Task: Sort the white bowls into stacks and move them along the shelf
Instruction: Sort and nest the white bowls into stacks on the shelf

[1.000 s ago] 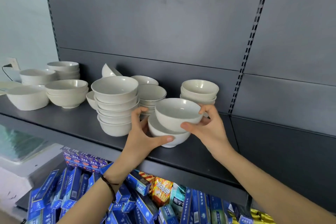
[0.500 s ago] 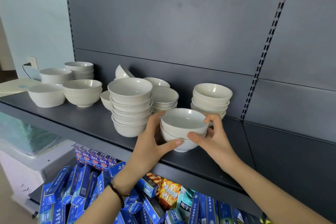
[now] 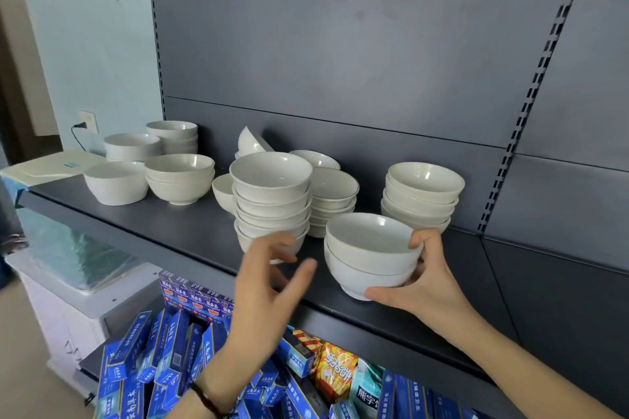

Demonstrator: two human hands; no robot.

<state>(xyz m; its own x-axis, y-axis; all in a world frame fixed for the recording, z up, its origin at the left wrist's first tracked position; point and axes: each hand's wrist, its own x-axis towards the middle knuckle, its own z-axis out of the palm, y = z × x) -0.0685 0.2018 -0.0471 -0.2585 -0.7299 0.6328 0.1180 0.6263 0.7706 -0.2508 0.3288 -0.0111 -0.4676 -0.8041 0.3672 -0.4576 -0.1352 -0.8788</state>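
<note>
1. Right hand [image 3: 429, 280]: grips two nested glossy white bowls [image 3: 369, 257] near the front of the dark shelf [image 3: 170, 228].
2. Left hand [image 3: 269, 286]: fingers spread, empty, motion-blurred, covering the tall bowl stack [image 3: 272, 194] at its base.
3. Rear stack [image 3: 335, 189]: partly hidden.

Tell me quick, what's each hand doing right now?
Left hand: open, fingers spread, holding nothing.
Right hand: gripping the two-bowl stack by its side.

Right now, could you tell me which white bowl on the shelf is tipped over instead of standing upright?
The bowl at the back, behind the tall stack: it lies tipped on its side, while every other bowl sits rim up.
</note>
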